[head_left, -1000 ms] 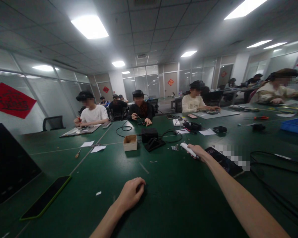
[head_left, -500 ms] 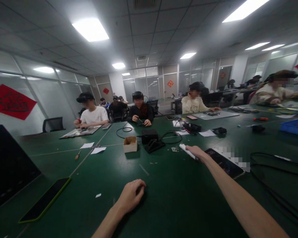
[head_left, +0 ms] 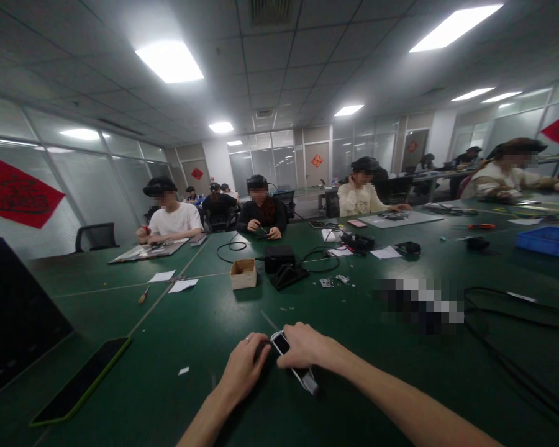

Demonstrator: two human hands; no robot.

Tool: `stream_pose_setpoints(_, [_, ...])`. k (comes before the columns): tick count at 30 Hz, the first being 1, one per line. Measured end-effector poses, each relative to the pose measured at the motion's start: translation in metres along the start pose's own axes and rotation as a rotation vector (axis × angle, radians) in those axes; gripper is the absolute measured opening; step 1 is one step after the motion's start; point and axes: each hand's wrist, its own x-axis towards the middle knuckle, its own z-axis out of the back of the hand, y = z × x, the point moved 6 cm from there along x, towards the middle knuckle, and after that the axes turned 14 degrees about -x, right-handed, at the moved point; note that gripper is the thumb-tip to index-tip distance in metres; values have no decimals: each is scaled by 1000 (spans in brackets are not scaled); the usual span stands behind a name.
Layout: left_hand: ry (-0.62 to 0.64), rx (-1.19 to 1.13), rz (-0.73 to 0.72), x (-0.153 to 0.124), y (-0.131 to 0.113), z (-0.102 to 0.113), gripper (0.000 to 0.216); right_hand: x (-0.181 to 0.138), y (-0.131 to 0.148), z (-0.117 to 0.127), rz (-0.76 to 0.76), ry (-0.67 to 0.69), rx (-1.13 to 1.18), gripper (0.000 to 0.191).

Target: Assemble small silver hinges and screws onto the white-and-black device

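Observation:
My right hand (head_left: 305, 346) is closed around a slim white casing with a dark panel (head_left: 281, 343); its exact kind I cannot make out. The casing lies slantwise, low over the green table, and its grey-white lower end sticks out below the fingers. Just left of it, my left hand (head_left: 248, 363) rests on the table with loosely bent fingers, thumb apart, holding nothing. Its fingertips are close to the casing's upper end; whether they touch it I cannot tell. Small metal parts (head_left: 327, 283) lie farther off on the table.
A small open box (head_left: 243, 274) stands beside a black power-supply-like block (head_left: 279, 257) with cables. A green-edged phone (head_left: 81, 380) and a dark panel (head_left: 18, 316) are at left. Black cables (head_left: 503, 354) and a blue tray (head_left: 547, 242) are at right. Several people sit across the table.
My right hand has brought the white casing from the far right, by the metal parts, back toward me beside my left hand. The left hand has stayed nearly in place.

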Motion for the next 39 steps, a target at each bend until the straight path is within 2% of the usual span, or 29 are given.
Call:
stream_pose_setpoints(9, [-4,-55,-22,0,-1,-5,18,-24,20,-1,80,90,-144,48])
stream_pose_setpoints(13, [-31,-67,-4,0,0,-3,18,-21,18,1,111,146,-126,57])
stream_pose_setpoints(15, [-37,-53,16,-1,2,-2,18,-15,11,8,94,60,-152,58])
stream_pose_setpoints(17, [-27,-23,43,-1,4,-3,20,-8,2,17,77,-87,-188,50])
stream_pose_setpoints(18, [-19,-4,59,0,5,-4,21,-5,0,20,91,-146,-200,44])
stream_pose_setpoints(20, [-6,34,88,0,6,-4,23,0,-1,19,176,-178,-194,33])
stream_pose_setpoints(23, [10,66,117,0,5,-4,24,3,3,12,315,-127,-152,26])
stream_pose_setpoints(28, [31,66,124,-1,6,-5,22,3,4,12,334,-123,-140,22])
stream_pose_setpoints(33, [64,36,79,-1,6,-8,21,16,-14,14,439,4,15,25])
stream_pose_setpoints(35, [75,38,86,-1,5,-8,22,31,-36,18,390,-69,97,32])
stream_pose_setpoints(37, [86,46,100,-1,4,-8,22,49,-72,23,211,-287,106,36])
stream_pose_setpoints(39, [86,47,102,-1,3,-8,22,60,-113,24,-31,-518,50,40])
